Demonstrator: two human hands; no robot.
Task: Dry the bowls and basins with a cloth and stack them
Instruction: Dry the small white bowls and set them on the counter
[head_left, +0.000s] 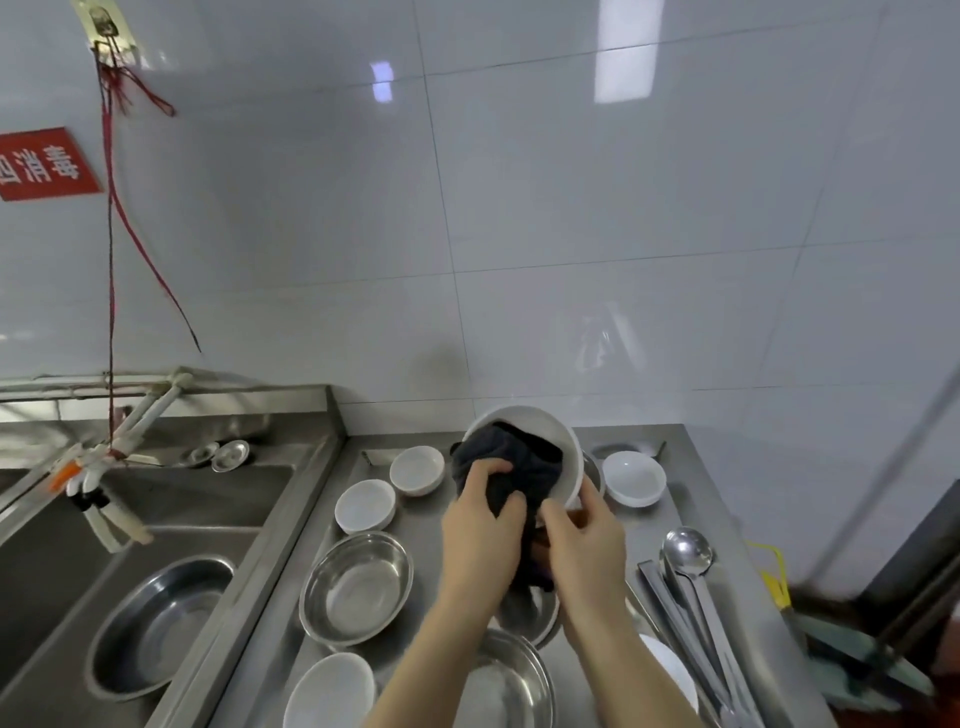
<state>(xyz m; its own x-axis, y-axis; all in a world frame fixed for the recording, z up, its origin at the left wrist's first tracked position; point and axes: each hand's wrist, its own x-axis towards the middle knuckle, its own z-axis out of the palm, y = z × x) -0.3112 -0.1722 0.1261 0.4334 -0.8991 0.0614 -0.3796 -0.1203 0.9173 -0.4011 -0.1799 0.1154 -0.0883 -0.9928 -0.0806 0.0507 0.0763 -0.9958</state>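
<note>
Left hand scrunches the soft cloth inside the bowl, right hand grips its rim, probably slippery and breakable.

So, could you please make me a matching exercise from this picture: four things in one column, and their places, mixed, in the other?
1 dark cloth
2 ladle
3 red sign
4 tilted white bowl

A on the wall tiles
B lying on the counter
C held above the counter
D pressed inside a bowl

Pairs: 1-D, 2-B, 3-A, 4-C
</note>
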